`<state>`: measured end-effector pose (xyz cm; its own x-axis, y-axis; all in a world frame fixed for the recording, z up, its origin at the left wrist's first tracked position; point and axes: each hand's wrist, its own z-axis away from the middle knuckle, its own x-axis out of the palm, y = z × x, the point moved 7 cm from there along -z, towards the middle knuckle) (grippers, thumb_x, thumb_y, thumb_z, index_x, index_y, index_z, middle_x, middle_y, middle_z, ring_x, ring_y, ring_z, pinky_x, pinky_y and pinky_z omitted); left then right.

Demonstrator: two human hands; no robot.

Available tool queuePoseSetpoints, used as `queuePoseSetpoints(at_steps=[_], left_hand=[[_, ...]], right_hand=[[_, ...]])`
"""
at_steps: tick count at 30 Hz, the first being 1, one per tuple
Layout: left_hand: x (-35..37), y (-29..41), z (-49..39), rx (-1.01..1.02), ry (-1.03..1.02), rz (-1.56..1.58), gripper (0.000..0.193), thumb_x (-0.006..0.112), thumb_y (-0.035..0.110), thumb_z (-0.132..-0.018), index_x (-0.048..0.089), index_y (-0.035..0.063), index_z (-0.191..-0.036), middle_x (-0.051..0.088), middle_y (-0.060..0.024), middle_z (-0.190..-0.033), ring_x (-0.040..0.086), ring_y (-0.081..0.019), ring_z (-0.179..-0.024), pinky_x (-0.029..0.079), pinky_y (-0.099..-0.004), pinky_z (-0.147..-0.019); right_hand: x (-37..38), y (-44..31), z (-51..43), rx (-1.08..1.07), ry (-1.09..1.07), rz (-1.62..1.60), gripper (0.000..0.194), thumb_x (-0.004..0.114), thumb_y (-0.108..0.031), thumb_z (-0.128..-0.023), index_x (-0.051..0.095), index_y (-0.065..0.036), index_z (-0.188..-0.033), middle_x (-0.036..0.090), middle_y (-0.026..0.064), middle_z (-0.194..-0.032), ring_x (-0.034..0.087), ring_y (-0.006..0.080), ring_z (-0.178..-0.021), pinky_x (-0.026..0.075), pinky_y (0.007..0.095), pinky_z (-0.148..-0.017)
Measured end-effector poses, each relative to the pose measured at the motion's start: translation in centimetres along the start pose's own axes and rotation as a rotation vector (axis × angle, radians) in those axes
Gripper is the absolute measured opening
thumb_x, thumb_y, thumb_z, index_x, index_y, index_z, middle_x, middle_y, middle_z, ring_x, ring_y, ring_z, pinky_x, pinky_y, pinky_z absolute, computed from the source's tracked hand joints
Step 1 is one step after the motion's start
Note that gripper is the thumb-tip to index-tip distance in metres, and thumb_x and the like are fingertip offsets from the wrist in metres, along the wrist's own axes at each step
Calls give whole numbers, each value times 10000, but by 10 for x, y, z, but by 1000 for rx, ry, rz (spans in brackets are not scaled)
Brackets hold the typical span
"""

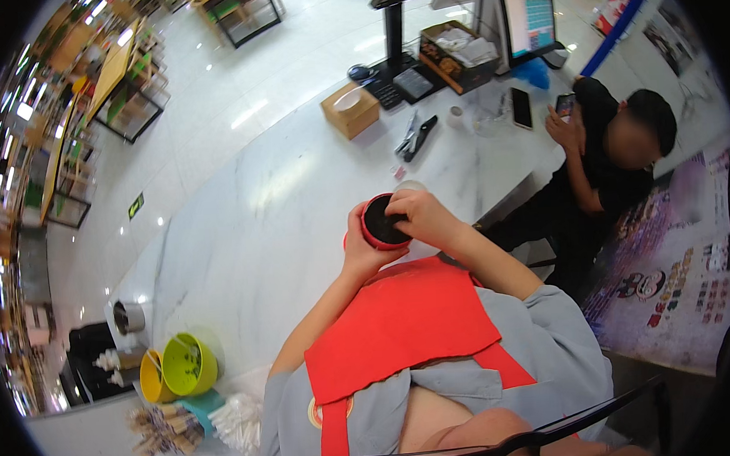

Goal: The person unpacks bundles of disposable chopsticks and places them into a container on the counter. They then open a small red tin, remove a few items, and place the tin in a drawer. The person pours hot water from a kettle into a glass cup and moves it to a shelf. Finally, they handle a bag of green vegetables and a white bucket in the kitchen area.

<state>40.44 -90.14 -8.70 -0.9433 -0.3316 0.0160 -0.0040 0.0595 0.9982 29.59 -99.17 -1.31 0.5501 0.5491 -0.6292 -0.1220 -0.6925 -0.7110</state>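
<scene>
My left hand [361, 251] wraps around a red round container [386, 246] with a dark inside, held above the pale marbled counter [252, 235]. Inside its mouth are the bent fingers of my right hand [424, 215]; what they touch or grip there is hidden. A translucent round piece [410, 185] shows just beyond my right hand. On the counter past it lies a small pink item [398, 172].
Beyond are stapler-like tools [419, 140], a tissue box [351, 111] and a monitor [528, 20]. A seated person [611, 150] holds a phone at right, near another phone [521, 108]. A green bucket [188, 364], yellow bucket [151, 379] and wrapped sticks [164, 428] stand lower left.
</scene>
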Motion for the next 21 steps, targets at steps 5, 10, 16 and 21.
queuePoseSetpoints(at_steps=[5, 10, 16, 21], left_hand=[[13, 3, -8, -21, -28, -11, 1017, 972, 80, -554, 373, 90, -1375, 551, -103, -1348, 560, -228, -1251, 473, -390, -1065], [11, 4, -11, 6, 37, -64, 995, 968, 80, -571, 371, 67, -1366, 565, -117, -1320, 573, -221, -1227, 475, -385, -1050], [8, 6, -21, 33, 73, -111, 991, 970, 124, -591, 361, 60, -1370, 546, -125, -1333, 575, -235, -1224, 479, -387, -1044], [0, 3, -24, 35, 119, -181, 1053, 987, 152, -553, 355, 80, -1391, 547, -118, -1341, 559, -258, -1254, 472, -391, -1063]], right_hand=[[-8, 19, 1, 63, 14, -12, 255, 737, 16, -683, 719, -1, -937, 688, 135, -938, 659, 318, -863, 549, 385, -795], [-12, 28, -6, 133, 6, -159, 248, 736, -7, -672, 734, -11, -920, 689, 163, -896, 671, 354, -852, 549, 397, -785], [-23, 33, -24, 156, 6, -155, 270, 740, -5, -681, 745, 0, -951, 709, 161, -930, 687, 324, -888, 558, 363, -833], [-25, 39, -34, 177, 8, -190, 274, 749, 9, -678, 752, 9, -952, 716, 164, -918, 701, 297, -860, 565, 346, -800]])
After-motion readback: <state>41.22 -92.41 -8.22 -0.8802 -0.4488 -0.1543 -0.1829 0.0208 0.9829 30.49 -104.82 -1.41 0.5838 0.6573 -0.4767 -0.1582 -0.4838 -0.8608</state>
